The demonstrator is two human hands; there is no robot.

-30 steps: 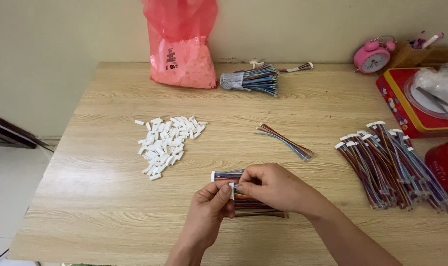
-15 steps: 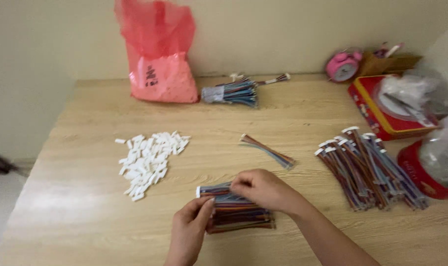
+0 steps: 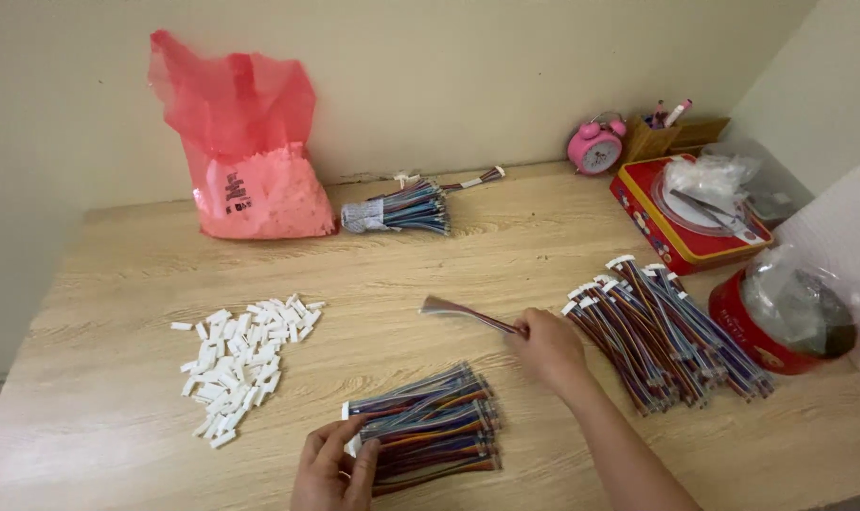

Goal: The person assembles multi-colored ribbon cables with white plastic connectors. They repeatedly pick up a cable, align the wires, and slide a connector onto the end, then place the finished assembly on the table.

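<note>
My left hand (image 3: 333, 468) rests at the near edge of the wooden table (image 3: 543, 246), fingers touching the white-connector end of a stack of multicoloured wire bundles (image 3: 430, 426). Farther right, my right hand (image 3: 546, 345) pinches the near end of a single thin wire harness (image 3: 468, 314) that lies flat on the table and points left. A pile of small white plastic connectors (image 3: 242, 361) lies left of centre. A large heap of wire harnesses with white ends (image 3: 662, 331) lies just right of my right hand.
A pink plastic bag of white parts (image 3: 245, 151) leans on the back wall, with a tied bunch of wires (image 3: 401, 208) beside it. At the right stand a pink alarm clock (image 3: 595, 147), a red tin (image 3: 685, 222) and a red round container (image 3: 780, 312) under plastic.
My right hand has left the stack near my left hand and reached right and forward to the single harness. The stack now lies on the table. The camera view shifted.
</note>
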